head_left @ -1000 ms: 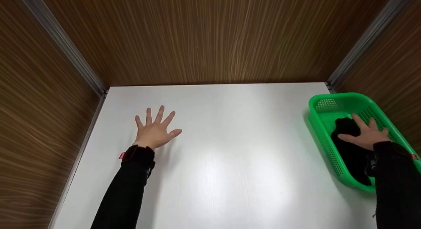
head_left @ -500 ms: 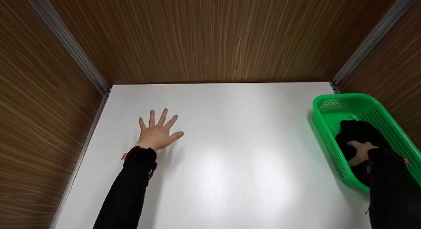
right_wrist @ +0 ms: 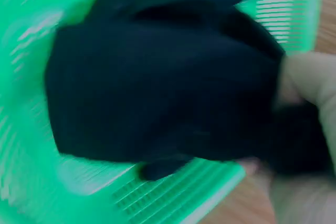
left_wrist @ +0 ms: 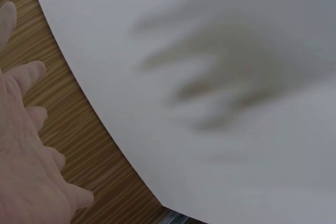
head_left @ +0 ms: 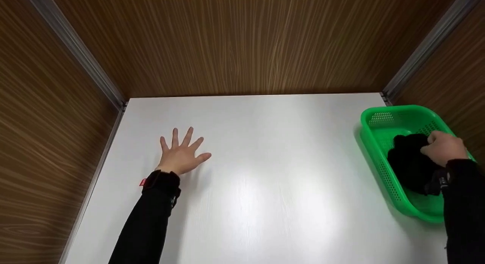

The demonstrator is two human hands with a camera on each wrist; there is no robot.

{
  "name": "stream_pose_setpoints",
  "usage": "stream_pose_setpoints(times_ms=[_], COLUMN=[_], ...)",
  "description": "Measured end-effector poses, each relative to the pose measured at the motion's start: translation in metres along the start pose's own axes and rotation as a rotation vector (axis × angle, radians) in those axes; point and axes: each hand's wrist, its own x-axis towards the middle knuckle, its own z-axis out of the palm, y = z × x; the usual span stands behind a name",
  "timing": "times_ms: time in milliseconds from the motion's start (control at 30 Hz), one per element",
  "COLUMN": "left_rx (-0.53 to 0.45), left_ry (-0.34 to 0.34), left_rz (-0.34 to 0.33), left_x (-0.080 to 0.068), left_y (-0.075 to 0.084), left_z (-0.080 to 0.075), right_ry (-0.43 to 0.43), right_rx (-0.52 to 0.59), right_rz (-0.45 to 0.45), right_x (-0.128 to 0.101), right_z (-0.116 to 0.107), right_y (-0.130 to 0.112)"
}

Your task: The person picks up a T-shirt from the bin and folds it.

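Our right hand (head_left: pixel 444 147) grips black cloth (head_left: pixel 411 163) from the three-o'clock green basket (head_left: pixel 379 122); left hand (head_left: pixel 181 154) splayed flat, bracing.

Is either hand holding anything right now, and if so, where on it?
The right hand grips the black cloth by its upper edge, over the green basket. The left hand holds nothing, spread over the white table.

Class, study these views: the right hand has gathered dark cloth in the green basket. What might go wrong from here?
1. The green perforated plastic basket sits at the white table's right edge; cloth snagging could drag it off.
2. The right hand grips only part of the bunched black cloth, which might slip.
3. The left hand lies flat, too far to steady anything.
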Motion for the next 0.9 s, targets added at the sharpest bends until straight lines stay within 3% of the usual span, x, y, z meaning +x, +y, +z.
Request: stream_pose_setpoints(times_ms=[167, 267, 400, 500, 667, 767, 900], left_rx=[-0.007, -0.017, -0.024, -0.037, -0.107, -0.229, -0.514], left_ry=[-0.009, -0.011, -0.019, -0.026, -0.021, 0.001, 0.044], left_rz=[0.008, 0.021, 0.043, 0.061, 0.122, 0.172, 0.257], left_x=[0.001, 0.002, 0.004, 0.007, 0.014, 0.018, 0.02], left_y=[0.002, 0.006, 0.015, 0.024, 0.047, 0.067, 0.096], left_z=[0.001, 0.001, 0.001, 0.0, -0.002, -0.005, -0.011], right_ry=[0.334, 0.502, 0.748, 0.889, 0.963, 0.911, 0.741], right_rx=[0.286, 0.547, 0.945, 1.039, 1.028, 1.064, 1.093], right_rz=[0.186, 0.195, 0.016, -0.214, -0.512, -0.635, -0.746], right_x=[0.002, 0.0, -0.009, -0.02, -0.037, -0.041, -0.034], right_z=[-0.033, -0.058, -0.087, -0.099, -0.104, -0.092, -0.057], right_y=[-0.055, -0.095, -0.161, -0.212, -0.281, -0.309, -0.331])
